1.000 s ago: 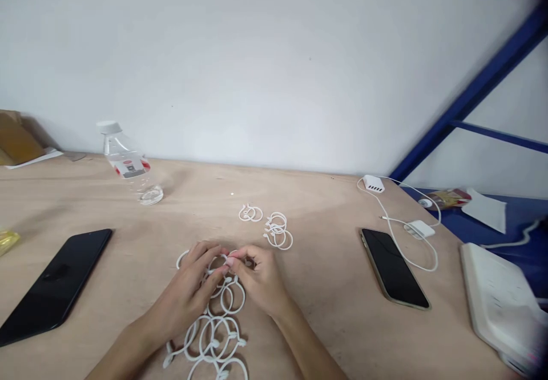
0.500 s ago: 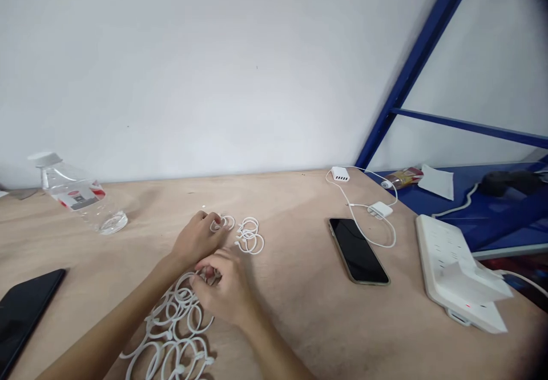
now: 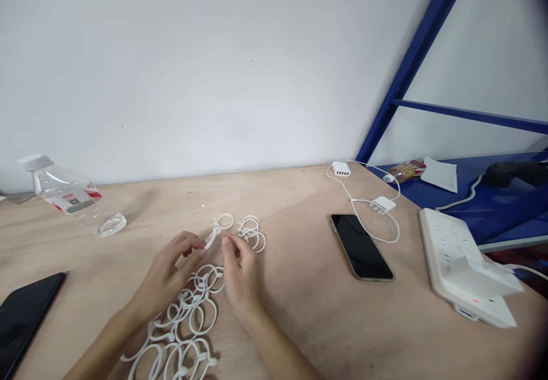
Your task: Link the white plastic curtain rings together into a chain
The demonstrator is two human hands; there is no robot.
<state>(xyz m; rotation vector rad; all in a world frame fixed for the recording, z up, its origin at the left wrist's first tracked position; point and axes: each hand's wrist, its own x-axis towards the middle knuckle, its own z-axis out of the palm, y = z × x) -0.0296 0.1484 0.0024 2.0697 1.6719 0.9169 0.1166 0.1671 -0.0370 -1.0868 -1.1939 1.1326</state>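
My left hand (image 3: 173,269) pinches a white looped cable tie (image 3: 212,237) between thumb and fingertips, its loop seen nearly edge-on. Close by on the right, my right hand (image 3: 242,269) has thumb and forefinger pressed together; whatever they grip, if anything, is too small to make out. A single white cable-tie loop (image 3: 225,221) lies just beyond the held one and seems to touch it. Several more loops form a small cluster (image 3: 252,231) past my right fingertips. Below and between my wrists spreads a larger group of interlinked white loops (image 3: 197,317).
On the wooden table (image 3: 295,323) a clear bottle (image 3: 79,197) leans at the left, above a dark flat device (image 3: 25,317). To the right are a phone (image 3: 362,247), a white charger with cables (image 3: 341,169) and a power strip (image 3: 454,254). A blue frame (image 3: 398,83) stands behind.
My hands have drawn apart, the left one moving back from the far loops. A loop is now raised in my left fingers. The upper end of the larger group has come into sight.
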